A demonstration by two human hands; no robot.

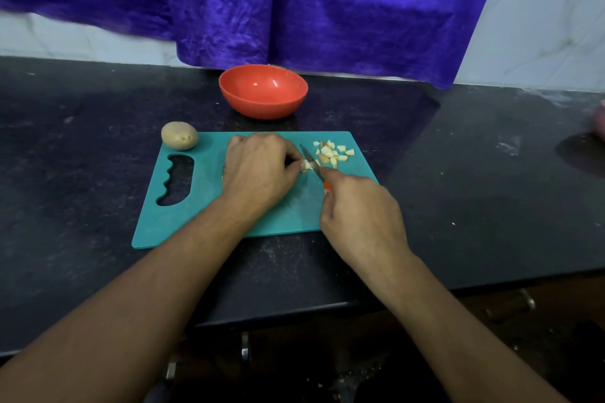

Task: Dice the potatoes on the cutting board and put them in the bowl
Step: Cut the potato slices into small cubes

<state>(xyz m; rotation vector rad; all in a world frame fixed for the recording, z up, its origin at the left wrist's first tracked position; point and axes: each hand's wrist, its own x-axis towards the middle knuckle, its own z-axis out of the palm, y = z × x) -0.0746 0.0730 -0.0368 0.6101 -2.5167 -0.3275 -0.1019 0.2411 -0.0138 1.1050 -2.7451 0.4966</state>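
A teal cutting board (196,219) lies on the black counter. My left hand (257,170) holds a small potato piece (306,166) down with curled fingers. My right hand (360,216) grips a small knife (311,163) with an orange handle, its blade against that piece. Several potato dice (334,152) lie just right of the blade. A whole potato (179,135) rests at the board's far left corner. An orange bowl (263,91) stands behind the board; nothing shows inside it.
A black counter (474,173) runs left and right, its front edge near me. A purple cloth (294,3) hangs over the white tiled wall behind the bowl. A pinkish object (599,123) shows at the far right edge.
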